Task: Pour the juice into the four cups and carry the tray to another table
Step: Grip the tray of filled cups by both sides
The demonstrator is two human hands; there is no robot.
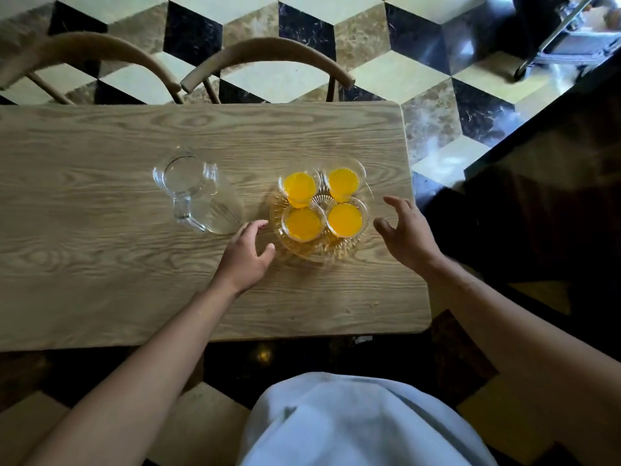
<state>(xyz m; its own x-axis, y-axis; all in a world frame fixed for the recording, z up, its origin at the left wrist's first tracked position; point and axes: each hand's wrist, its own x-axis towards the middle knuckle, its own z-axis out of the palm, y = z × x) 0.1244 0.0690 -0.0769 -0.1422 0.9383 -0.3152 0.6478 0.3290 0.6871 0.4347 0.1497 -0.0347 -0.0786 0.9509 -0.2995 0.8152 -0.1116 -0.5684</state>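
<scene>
A round cut-glass tray [316, 255] sits on the wooden table [100, 264] near its right end. On it stand several clear cups [300, 186] filled with orange juice. An empty glass pitcher [198, 193] stands to the tray's left, its handle toward me. My left hand [247, 255] hovers open just left of the tray's near rim, fingers spread and not touching it. My right hand [405, 235] is open to the right of the tray, fingers curled toward the rim, a small gap between them and the glass.
Two wooden chairs [268, 53] are pushed in at the table's far side. The floor is patterned in black, cream and brown tiles. A dark counter [554, 146] runs along the right, and a metal cart [568, 38] stands at the far right.
</scene>
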